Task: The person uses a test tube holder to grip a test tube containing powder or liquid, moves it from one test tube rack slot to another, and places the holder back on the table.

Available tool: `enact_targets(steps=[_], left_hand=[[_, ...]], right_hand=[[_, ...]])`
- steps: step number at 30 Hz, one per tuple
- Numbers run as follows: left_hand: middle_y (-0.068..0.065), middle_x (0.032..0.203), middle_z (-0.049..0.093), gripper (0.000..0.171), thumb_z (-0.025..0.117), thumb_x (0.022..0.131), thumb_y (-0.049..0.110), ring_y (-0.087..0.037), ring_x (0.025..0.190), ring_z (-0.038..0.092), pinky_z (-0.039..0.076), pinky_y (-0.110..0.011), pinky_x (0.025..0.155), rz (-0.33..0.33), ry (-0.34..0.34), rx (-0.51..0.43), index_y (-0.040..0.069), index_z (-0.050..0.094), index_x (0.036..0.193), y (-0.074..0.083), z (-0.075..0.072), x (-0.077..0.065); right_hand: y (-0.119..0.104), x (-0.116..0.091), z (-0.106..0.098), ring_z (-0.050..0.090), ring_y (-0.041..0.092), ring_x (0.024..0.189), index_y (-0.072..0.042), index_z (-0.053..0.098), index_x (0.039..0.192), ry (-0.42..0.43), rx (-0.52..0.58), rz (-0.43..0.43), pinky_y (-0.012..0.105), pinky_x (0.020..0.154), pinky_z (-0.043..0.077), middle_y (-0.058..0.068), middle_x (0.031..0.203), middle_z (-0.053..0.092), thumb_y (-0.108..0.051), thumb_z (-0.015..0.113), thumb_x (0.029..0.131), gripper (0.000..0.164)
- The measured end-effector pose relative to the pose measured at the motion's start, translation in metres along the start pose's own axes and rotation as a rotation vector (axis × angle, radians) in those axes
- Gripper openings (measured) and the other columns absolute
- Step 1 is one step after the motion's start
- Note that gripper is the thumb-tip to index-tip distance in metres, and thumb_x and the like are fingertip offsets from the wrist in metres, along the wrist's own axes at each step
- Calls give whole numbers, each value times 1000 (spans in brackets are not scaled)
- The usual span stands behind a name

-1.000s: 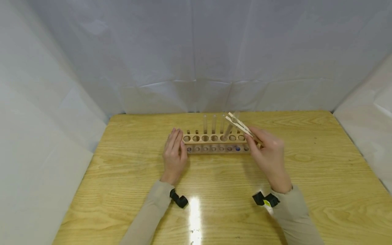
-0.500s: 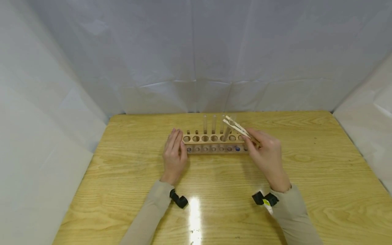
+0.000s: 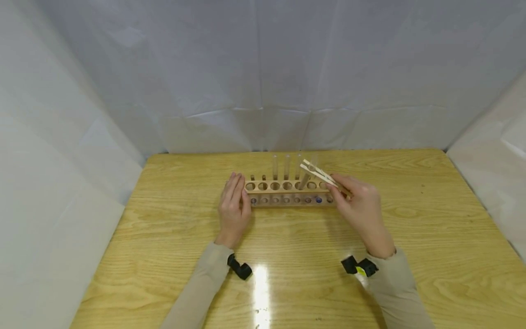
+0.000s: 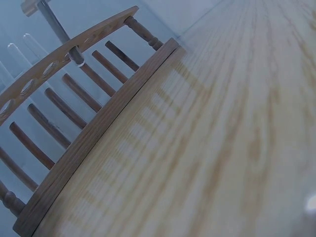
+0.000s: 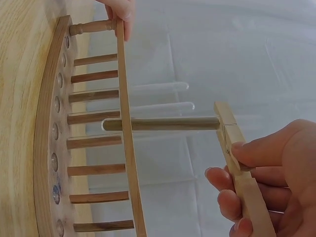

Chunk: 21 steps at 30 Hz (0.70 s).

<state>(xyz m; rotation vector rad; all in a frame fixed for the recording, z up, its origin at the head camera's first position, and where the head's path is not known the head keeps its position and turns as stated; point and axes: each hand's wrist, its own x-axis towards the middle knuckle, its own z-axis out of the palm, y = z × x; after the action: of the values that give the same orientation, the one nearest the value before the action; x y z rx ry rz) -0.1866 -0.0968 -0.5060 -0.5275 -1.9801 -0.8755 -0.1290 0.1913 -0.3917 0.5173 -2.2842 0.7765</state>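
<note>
One test tube (image 5: 173, 124), clipped in a wooden clamp (image 5: 248, 193) pinched by the right hand (image 3: 358, 202), is tilted through a hole in the rack (image 3: 287, 192) on the table (image 3: 296, 242). The rack's left end is touched by the straight-fingered left hand (image 3: 233, 205). The yellow right-wrist mark (image 3: 360, 271) cannot be read.

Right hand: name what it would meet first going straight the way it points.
Its clamp would likely meet the nearest standing test tube on the rack, though depth is unclear and it might pass above.
</note>
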Motion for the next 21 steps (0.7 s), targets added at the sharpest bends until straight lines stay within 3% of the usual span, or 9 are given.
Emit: enact_targets(steps=[9, 21], left_hand=[[-27, 127, 62, 34, 50, 96, 2, -43, 124, 55, 43, -53, 106, 0, 5, 7, -12, 62, 124, -1, 0, -1], [-30, 125, 62, 34, 50, 96, 5, -45, 122, 55, 44, -54, 105, 16, 19, 9, -14, 63, 121, 0, 1, 0]], right_hand=[[1, -1, 2, 55, 15, 50, 5, 75, 99, -8, -57, -30, 27, 43, 40, 16, 78, 72, -1, 81, 79, 22], [2, -3, 8, 56, 17, 50, 5, 75, 100, -62, -79, -16, 29, 43, 42, 17, 78, 72, -3, 81, 80, 22]])
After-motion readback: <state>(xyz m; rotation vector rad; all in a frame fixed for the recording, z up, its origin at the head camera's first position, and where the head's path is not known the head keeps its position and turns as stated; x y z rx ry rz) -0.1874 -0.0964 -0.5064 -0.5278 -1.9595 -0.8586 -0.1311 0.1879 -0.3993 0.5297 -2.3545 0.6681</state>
